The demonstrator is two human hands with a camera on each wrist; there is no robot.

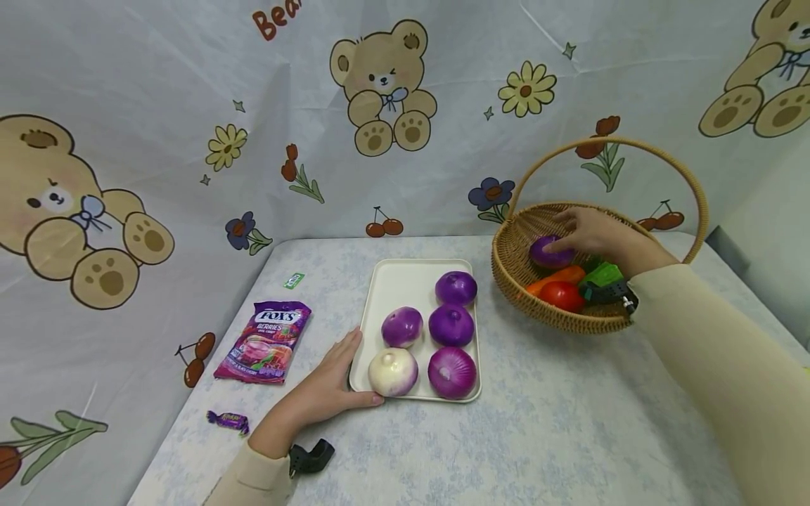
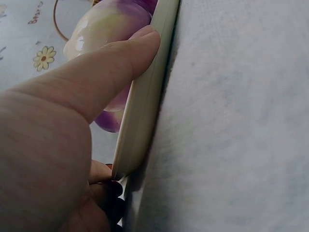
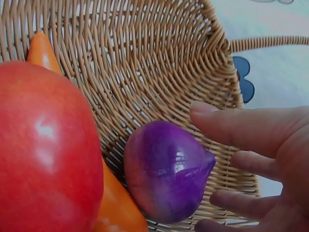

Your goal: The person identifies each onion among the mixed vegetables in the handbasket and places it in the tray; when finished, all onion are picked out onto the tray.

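My left hand (image 1: 330,379) rests at the near left corner of a cream tray (image 1: 405,274). Its thumb lies along the front rim and its fingers stretch along the left side. In the tray are several purple onions (image 1: 451,325) and a whitish onion (image 1: 393,372), which sits by my left thumb. My right hand (image 1: 591,235) reaches into a wicker basket (image 1: 506,263) with its fingers spread beside another purple onion (image 3: 166,171). In the right wrist view a gap shows between the thumb and that onion. A carrot (image 1: 557,280) and a tomato (image 1: 562,296) lie near it.
The basket's tall handle (image 1: 686,172) arches over my right forearm. Green vegetables (image 1: 601,275) lie in the basket by my wrist. To the left of the tray are a purple candy bag (image 1: 266,342), a wrapped candy (image 1: 229,422) and a small green packet (image 1: 294,281).
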